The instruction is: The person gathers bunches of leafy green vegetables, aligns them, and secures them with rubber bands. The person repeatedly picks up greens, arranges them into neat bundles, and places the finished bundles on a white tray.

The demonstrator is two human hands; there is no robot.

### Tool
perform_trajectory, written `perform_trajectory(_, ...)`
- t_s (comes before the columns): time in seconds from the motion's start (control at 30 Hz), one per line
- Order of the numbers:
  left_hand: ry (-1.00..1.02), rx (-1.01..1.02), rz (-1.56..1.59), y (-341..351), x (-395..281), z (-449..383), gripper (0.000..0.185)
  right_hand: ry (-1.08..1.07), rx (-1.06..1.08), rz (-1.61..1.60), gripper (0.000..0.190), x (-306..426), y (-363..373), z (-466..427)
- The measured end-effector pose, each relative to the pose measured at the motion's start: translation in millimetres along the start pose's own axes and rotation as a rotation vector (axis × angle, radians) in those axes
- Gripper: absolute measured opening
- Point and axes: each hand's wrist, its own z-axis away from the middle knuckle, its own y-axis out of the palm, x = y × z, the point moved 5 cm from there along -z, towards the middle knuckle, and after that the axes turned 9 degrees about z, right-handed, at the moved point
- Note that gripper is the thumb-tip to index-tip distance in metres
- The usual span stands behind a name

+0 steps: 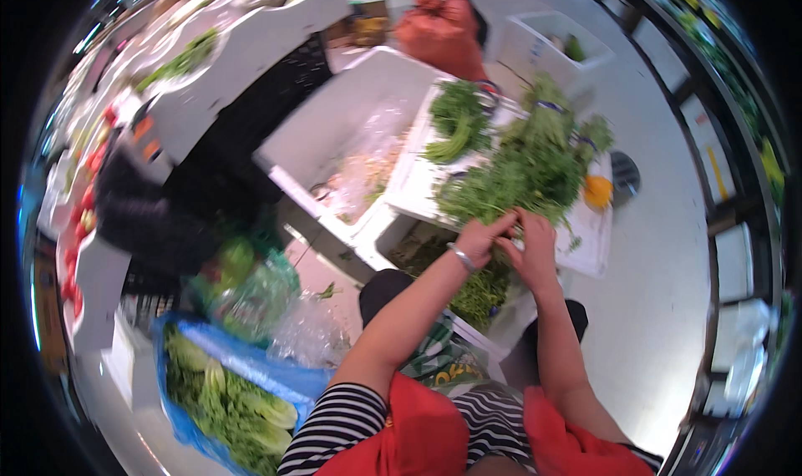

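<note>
My left hand, with a silver bracelet at the wrist, and my right hand meet at the near edge of a pile of leafy green herbs. Their fingertips are bent in close together. Whatever may be between them is too small to make out. The herbs lie on a white foam lid, and a smaller green bunch sits at its far left. Purple bands wrap some of the bunches. Below my hands, between my knees, a foam box holds darker loose greens.
A white foam box with plastic and scraps adjoins the lid. An orange-red sack and a white bin stand beyond. Lettuce fills a blue bag at lower left. An orange object rests at the lid's right edge.
</note>
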Motion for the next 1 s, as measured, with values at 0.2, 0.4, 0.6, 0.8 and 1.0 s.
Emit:
perform_trajectory(0.2,0.145,-0.069,0.015,-3,-7,-5,0.015,0.077,0.017,-0.02,0.028,-7,17,10)
perform_trajectory(0.4,0.094,0.17,0.2,18,-10,-3,0.024,0.196,0.033,-0.361,0.016,-6,5,25)
perform_trajectory(0.6,0.163,0.146,0.364,20,-18,4,0.028,0.095,0.165,-0.253,0.014,9,5,23)
perform_trajectory(0.8,0.201,0.029,0.219,21,-22,16,0.025,0.308,0.121,-0.424,0.018,-9,28,38)
perform_trajectory(1.0,0.177,0.009,0.381,17,-46,26,0.02,0.899,-0.187,-1.42,0.019,-46,53,49)
